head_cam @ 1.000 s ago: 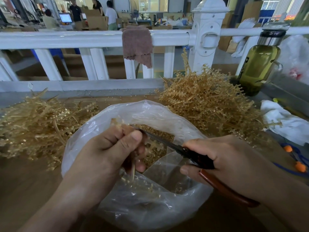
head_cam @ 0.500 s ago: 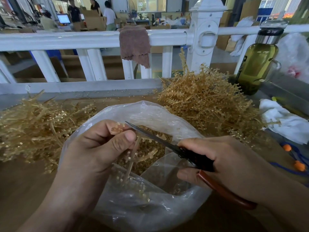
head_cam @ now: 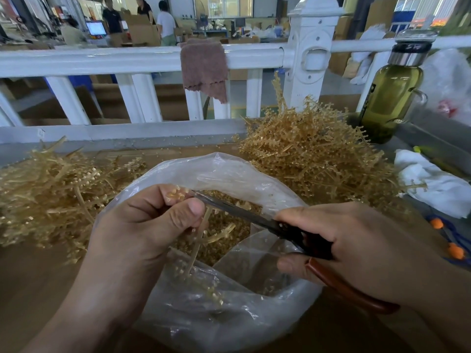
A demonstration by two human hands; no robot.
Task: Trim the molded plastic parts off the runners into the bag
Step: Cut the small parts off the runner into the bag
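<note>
My left hand (head_cam: 142,225) has its grip pinched on the runner (head_cam: 201,233) right above the bag (head_cam: 229,171) mouth, so whatever I cut drops in. My right hand (head_cam: 356,245) has its grip clamped on the scissors (head_cam: 242,212), blades reaching over the bag.

Left hand (head_cam: 142,225) pinches a runner (head_cam: 197,248); right hand (head_cam: 356,250) grips scissors (head_cam: 234,212), fingers (head_cam: 300,217) curled.

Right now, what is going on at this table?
A person is trimming small golden plastic parts off a runner. The left hand pinches the runner over an open clear plastic bag, and the right hand grips scissors whose blades reach the runner's top end. Cut parts lie in the bag. Tangled piles of runners flank the bag.
</note>
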